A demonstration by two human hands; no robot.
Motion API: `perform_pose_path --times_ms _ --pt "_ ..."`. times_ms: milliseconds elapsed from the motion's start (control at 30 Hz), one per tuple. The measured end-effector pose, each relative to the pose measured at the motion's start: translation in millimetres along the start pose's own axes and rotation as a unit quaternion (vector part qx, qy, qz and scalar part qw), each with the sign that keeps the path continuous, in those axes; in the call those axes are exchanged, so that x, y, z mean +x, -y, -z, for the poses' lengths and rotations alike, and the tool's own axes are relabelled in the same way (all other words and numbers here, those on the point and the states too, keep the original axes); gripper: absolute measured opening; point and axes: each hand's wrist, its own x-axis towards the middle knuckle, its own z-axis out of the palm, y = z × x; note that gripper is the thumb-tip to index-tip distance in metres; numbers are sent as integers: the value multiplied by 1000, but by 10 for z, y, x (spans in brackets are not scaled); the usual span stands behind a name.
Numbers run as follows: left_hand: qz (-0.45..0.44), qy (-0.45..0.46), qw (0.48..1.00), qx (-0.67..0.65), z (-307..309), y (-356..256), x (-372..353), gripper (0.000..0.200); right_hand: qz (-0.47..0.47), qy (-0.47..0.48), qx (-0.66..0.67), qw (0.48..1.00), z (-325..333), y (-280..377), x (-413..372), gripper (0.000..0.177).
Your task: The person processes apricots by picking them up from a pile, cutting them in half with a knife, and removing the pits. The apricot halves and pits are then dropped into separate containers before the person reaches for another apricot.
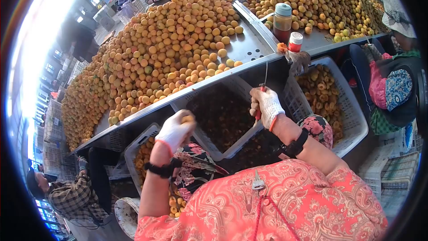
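Note:
My right hand (267, 105), in a white glove with bare fingers, is closed round the red handle of a knife (266, 74) whose thin blade points up. My left hand (176, 129), also gloved, is blurred by motion; an orange fruit (189, 119) shows at its fingertips. Both hands are apart, above a crate (250, 136) with dark pits and scraps in it. Beyond them, a large heap of orange fruit (165, 40) lies on the metal table (244, 49).
A bottle (282, 22) and a red jar with white lid (295, 42) stand on the table divider. Crates of cut fruit flank my knees, one at right (356, 120), one at left (130, 152). Co-workers sit at both sides. A white bucket (125, 212) is at lower left.

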Motion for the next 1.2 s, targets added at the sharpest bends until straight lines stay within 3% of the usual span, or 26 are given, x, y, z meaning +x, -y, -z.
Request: perform_pose_path --times_ms 100,167,233,267,300,333,367,433,500,567,633,700,833,933,967,1100,1167,1200 --pt "-2 -98 990 -99 504 409 -239 19 -29 12 -23 999 72 -5 -31 11" --pt "42 -200 976 -75 799 752 -407 16 -29 34 9 999 104 -8 -12 10" --pt "89 -281 955 -4 1215 1405 -437 22 -32 39 17 999 117 -14 8 11" --pt "89 -339 908 228 1425 1727 -501 30 -38 46 16 998 114 -6 -10 11" --pt "81 -376 807 448 1621 2026 -503 38 -43 52 16 998 111 6 -30 12" --pt "129 -413 789 436 1655 1869 -556 51 -44 54 10 998 87 13 -55 12" --pt "47 -450 807 379 1771 1788 -501 45 -46 51 13 998 76 21 -65 12" --pt "-12 -422 886 192 1882 1341 -315 37 -73 93 -19 993 48 26 -85 13" --pt "-55 -380 898 215 1695 656 -16 31 -64 129 -74 987 -7 28 -131 15" --pt "-215 -346 894 188 1726 537 694 35 -56 161 -156 973 -38 36 -130 16" --pt "-213 -289 851 383 1457 -51 1135 43 -30 177 -206 962 -44 25 -96 18" --pt "-264 -249 810 461 1269 -295 1711 47 -24 171 -243 954 -29 73 -48 20" --pt "-258 -239 771 531 1080 -380 2733 53 -24 143 -291 946 -13 122 130 16" --pt "-142 -219 776 574 983 -473 3220 62 -34 124 -316 940 -15 162 292 15" --pt "-134 -239 748 604 931 -507 3289 56 -33 127 -318 939 -12 185 334 15" --pt "-64 -316 753 574 1001 -512 3581 41 -77 108 -321 938 -76 261 475 15" --pt "-97 -312 726 605 1040 -425 3559 38 -82 115 -296 945 -115 313 500 13" --pt "-96 -299 745 588 1061 -446 3535 38 -78 118 -309 940 -140 320 515 12"
